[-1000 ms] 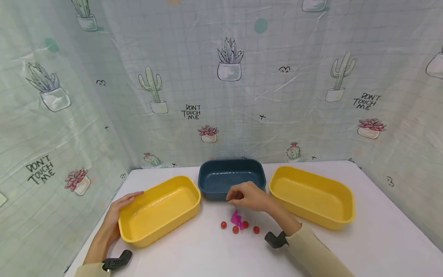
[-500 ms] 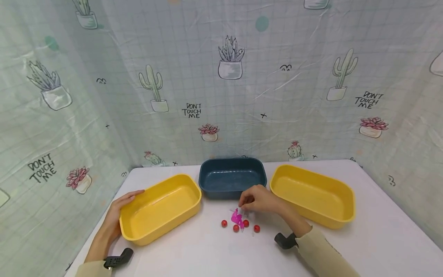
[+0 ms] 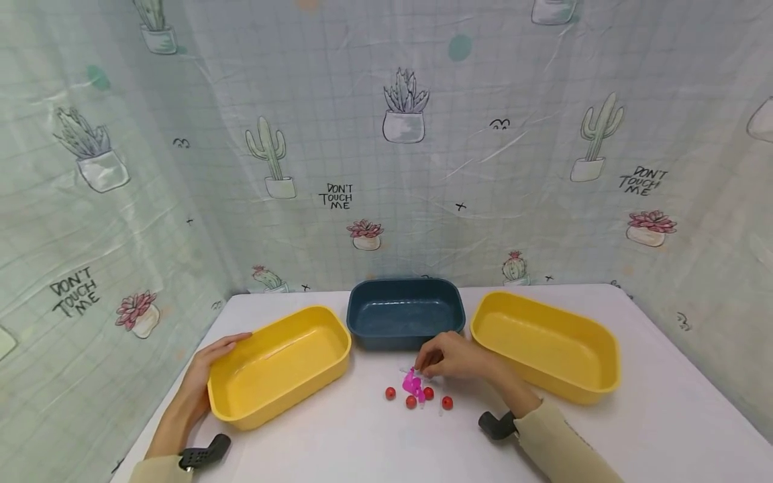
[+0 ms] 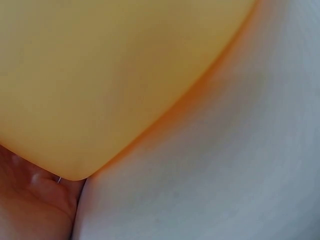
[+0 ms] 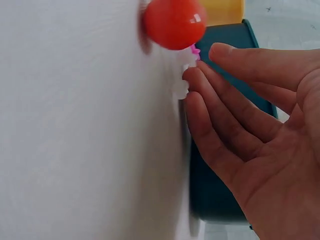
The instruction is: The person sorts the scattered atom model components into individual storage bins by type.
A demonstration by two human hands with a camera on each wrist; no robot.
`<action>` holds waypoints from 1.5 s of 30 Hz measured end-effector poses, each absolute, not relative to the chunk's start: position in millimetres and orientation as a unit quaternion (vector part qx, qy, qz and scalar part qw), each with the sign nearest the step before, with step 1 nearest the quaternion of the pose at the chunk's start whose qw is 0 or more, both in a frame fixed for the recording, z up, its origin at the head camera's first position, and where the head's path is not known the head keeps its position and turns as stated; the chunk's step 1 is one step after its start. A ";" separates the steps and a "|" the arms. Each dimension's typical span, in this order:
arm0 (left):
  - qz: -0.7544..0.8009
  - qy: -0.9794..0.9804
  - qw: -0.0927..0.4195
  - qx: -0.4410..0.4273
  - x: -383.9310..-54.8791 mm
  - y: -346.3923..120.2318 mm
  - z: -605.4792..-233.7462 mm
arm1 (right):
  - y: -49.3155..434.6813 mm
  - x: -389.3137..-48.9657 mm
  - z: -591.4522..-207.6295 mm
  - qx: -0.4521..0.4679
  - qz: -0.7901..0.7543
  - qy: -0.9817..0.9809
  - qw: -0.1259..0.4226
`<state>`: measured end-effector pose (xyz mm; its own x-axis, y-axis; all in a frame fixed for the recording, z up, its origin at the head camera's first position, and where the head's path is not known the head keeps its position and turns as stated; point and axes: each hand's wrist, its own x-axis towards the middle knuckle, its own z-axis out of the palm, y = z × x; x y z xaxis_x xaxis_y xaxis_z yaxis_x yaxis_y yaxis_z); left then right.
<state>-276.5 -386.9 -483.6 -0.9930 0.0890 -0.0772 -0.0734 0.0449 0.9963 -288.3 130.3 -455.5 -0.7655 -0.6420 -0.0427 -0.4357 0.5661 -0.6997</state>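
My left hand rests against the outer left end of a yellow tub, its fingers stretched along the rim. In the left wrist view the palm lies beside the tub's corner. My right hand is low over the table, in front of a dark blue tub. Its fingertips are at small bright pink pieces and a few clear, whitish bits. In the right wrist view the thumb stands apart from the fingers. Several red beads lie around the pink pieces, one red bead large in that view.
A second yellow tub stands at the right, beyond my right forearm. The white table runs back to a hanging curtain printed with cacti, which also encloses both sides.
My right hand has moved right and down toward the pink pieces, and they have shifted slightly. The left hand and the tubs stay where they were.
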 end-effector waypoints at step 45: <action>0.684 0.727 0.060 0.012 -276.6 -387.6 -484.0 | 137.6 -290.8 -466.3 -0.299 -0.371 0.861 0.177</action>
